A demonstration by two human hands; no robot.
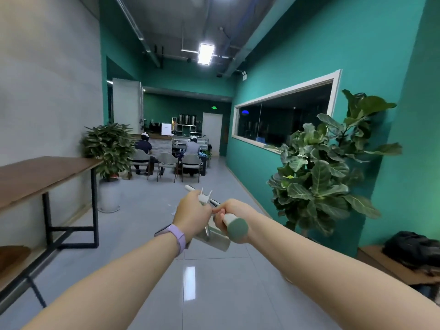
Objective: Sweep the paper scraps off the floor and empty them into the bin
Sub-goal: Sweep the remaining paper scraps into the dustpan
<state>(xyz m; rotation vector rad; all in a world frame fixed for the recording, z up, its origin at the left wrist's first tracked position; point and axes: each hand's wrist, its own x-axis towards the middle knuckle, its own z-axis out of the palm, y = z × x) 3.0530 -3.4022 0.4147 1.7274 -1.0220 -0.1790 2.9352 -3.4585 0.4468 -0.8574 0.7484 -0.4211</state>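
Both hands are working at chest height over the floor [214, 282]. The left hand [191, 211] is curling round a white handle [190, 188] with a clip; the right hand [229, 214] is gripping the green-capped handle [235, 226], the two touching. Small white scraps [173, 211] are lying on the floor just beyond the hands. Sweeping is seemingly not begun; no bin is showing.

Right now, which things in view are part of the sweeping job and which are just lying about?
Job: broom handle in right hand; dustpan handle in left hand; paper scraps on floor.
Lying about: wooden table, potted plants, black bag, chairs.
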